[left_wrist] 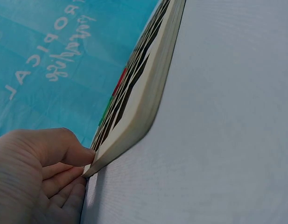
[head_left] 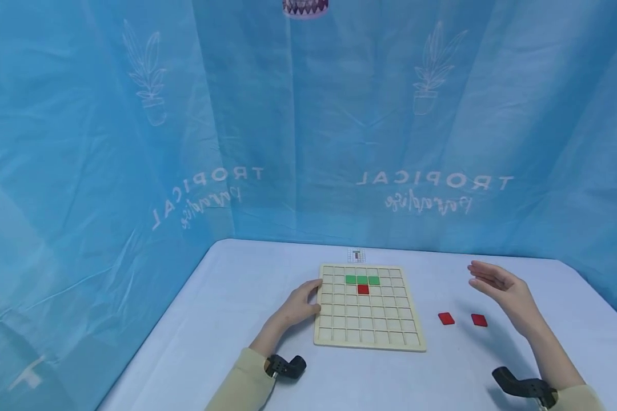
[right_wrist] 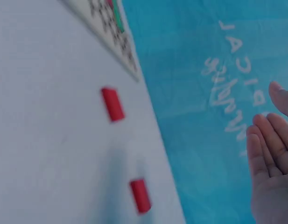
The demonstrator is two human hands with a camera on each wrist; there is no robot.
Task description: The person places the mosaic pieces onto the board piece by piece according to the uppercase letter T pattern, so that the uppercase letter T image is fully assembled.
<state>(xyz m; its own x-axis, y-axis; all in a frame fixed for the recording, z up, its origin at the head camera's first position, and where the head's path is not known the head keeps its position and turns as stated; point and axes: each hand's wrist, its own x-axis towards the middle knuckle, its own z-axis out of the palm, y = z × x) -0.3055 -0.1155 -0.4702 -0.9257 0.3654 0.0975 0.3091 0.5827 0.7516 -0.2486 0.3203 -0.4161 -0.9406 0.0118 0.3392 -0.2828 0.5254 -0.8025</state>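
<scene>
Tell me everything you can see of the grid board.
The grid board is cream-coloured, perhaps wooden, with rounded corners and thin raised ridges dividing it into seven rows of seven cells. It lies flat on the white tabletop. Three green tiles sit side by side in the second row from the far edge, with one red tile nearer, below the middle one. The left hand holds its left edge.

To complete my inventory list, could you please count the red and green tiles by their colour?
Green tiles: 3, all on the board
Red tiles: 3, with 1 on the board and 2 on the table
Total: 6
</scene>
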